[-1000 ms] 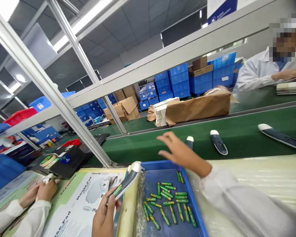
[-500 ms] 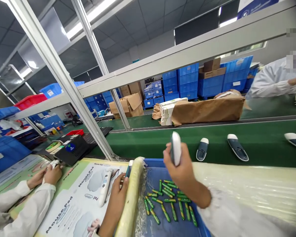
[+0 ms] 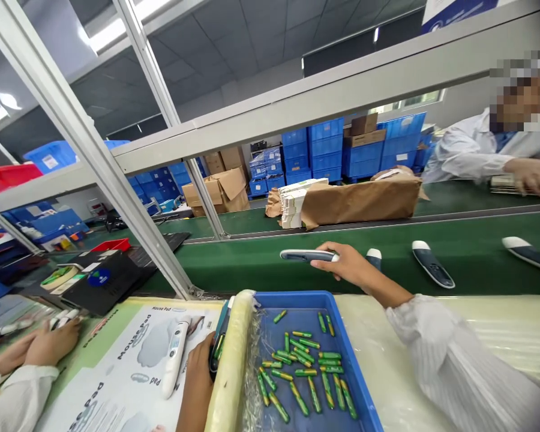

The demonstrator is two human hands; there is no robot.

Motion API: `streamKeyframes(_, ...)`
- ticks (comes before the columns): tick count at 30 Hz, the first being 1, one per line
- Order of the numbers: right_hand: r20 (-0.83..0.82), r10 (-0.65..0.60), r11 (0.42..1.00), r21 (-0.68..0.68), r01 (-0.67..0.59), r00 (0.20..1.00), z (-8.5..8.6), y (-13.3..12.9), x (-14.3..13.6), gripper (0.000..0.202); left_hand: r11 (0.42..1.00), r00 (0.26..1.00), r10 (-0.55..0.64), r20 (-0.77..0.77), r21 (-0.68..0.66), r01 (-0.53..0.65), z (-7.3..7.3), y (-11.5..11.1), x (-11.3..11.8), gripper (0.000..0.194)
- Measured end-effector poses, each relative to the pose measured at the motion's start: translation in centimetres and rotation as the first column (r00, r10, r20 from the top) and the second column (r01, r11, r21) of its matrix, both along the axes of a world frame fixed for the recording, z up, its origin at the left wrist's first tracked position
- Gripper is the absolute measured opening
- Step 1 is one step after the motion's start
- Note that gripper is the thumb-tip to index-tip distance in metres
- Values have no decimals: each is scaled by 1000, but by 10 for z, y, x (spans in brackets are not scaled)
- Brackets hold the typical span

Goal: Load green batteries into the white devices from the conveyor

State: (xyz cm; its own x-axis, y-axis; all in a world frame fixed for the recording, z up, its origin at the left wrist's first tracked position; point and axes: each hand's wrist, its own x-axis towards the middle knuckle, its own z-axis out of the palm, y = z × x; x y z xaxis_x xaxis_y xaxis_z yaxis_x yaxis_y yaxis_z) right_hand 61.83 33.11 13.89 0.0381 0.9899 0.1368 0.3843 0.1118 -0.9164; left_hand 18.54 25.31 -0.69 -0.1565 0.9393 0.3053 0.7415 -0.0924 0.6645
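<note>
My right hand (image 3: 346,264) grips one end of a white and dark-blue handheld thermometer (image 3: 303,255), held level above the green conveyor belt (image 3: 252,264). My left hand (image 3: 200,366) is closed on a second dark thermometer (image 3: 224,327); green batteries show in its open compartment, and the foam roll beside it hides part of it. Between my hands stands a blue tray (image 3: 330,300) with several green and yellow AA-type batteries (image 3: 299,399). A white thermometer (image 3: 175,360) with a small display lies on the printed mat (image 3: 130,348).
A plastic-wrapped foam roll (image 3: 229,366) lines the tray's left side. Several thermometers (image 3: 432,264) lie on the belt to the right. A paper-wrapped stack (image 3: 364,201) sits behind. A co-worker's hands (image 3: 49,345) work at left; another person (image 3: 468,147) sits across. A metal post (image 3: 130,204) rises at left.
My right hand has turned the thermometer from upright to level and moved it towards the belt. In my left hand, the thermometer now shows its battery compartment. The view has shifted right.
</note>
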Motion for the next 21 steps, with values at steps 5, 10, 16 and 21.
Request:
streamKeyframes(5, -206, -6, 1000, -11, 4, 979, -18, 9, 21, 56, 996, 996, 84, -33, -1, -85, -4, 8, -7, 69)
streamKeyframes(10, 106, -262, 965, 25, 261, 959, -61, 31, 10, 43, 995, 995, 97, 7, 13, -97, 8, -1, -9, 68)
streamKeyframes(16, 291, -310, 951, 77, 301, 905, -87, 39, 17, 42, 981, 974, 126, 189, -169, -94, 44, -30, -18, 89)
streamKeyframes(21, 383, -211, 972, 182, 151, 900, -42, 12, 4, 46, 992, 914, 67, 400, -122, -19, 101, -56, 12, 76)
